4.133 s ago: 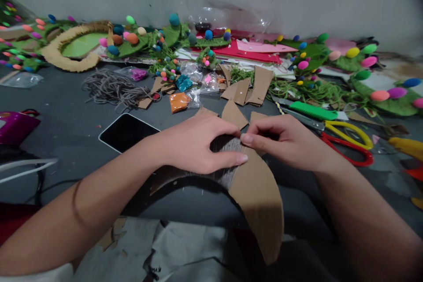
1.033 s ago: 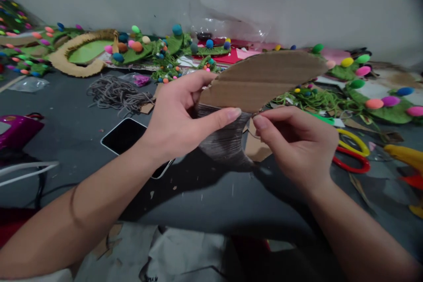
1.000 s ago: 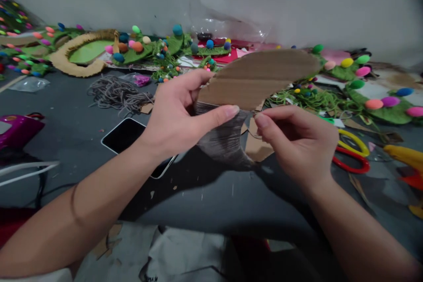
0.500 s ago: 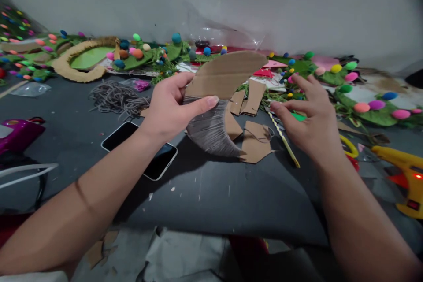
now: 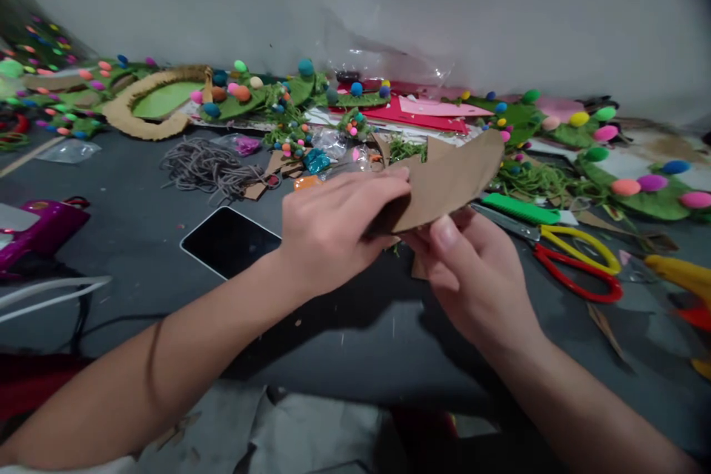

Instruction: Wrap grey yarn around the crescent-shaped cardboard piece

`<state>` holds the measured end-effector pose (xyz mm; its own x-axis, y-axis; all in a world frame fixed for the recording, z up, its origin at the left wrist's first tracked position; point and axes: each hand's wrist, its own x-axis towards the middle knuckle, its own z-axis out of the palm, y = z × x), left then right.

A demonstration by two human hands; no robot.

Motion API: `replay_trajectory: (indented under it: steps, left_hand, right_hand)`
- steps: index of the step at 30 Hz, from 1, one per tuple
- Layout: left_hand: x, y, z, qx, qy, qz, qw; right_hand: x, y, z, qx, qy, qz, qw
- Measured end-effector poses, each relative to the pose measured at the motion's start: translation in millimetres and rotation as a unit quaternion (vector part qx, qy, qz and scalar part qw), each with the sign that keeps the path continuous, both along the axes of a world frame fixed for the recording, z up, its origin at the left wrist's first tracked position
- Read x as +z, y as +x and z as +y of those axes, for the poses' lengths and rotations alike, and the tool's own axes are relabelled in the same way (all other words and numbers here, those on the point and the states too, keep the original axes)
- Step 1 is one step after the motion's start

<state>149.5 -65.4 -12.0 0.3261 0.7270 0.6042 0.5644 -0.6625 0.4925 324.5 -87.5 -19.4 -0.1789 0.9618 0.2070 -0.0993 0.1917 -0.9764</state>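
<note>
A curved brown cardboard piece [image 5: 452, 181] is tilted above the dark table, between my two hands. My left hand [image 5: 338, 226] is closed around its left end, and the grey yarn wrapping there is hidden by the fingers. Underneath the near edge, my right hand [image 5: 472, 266] pinches the cardboard with its thumb on the rim. Whether the right fingers also hold yarn cannot be seen. A phone [image 5: 230, 241] lies flat beyond my left forearm. Scissors [image 5: 578, 263] with yellow and red handles lie beside my right hand.
A heap of grey yarn [image 5: 205, 167] and a cardboard ring covered in tan material [image 5: 116, 107] lie at the left. A purple glue gun [image 5: 47, 229] stands at far left, a yellow glue gun [image 5: 681, 274] at far right. Green felt with coloured balls [image 5: 649, 181] lines the wall.
My right hand has come in from the right and now grips the cardboard piece. The piece has tipped flatter, its yarn-wrapped part turned out of sight. The scissors now show more fully.
</note>
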Motion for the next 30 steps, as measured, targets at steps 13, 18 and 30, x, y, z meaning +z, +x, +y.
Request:
replay_trajectory:
  steps: [13, 18, 30]
  left_hand:
    - [-1.5, 3, 9, -0.088, 0.025, 0.058, 0.994]
    - [1.8, 0, 15, -0.029, -0.025, 0.075, 0.996]
    - [-3.4, 10, 7, 0.018, -0.073, 0.167, 0.983]
  right_hand:
    - [-15.7, 18, 22, -0.112, -0.071, 0.017, 0.991]
    - [-8.4, 15, 20, -0.131, -0.059, -0.045, 0.989]
    - [-14.5, 17, 25, -0.132, -0.047, -0.153, 0.978]
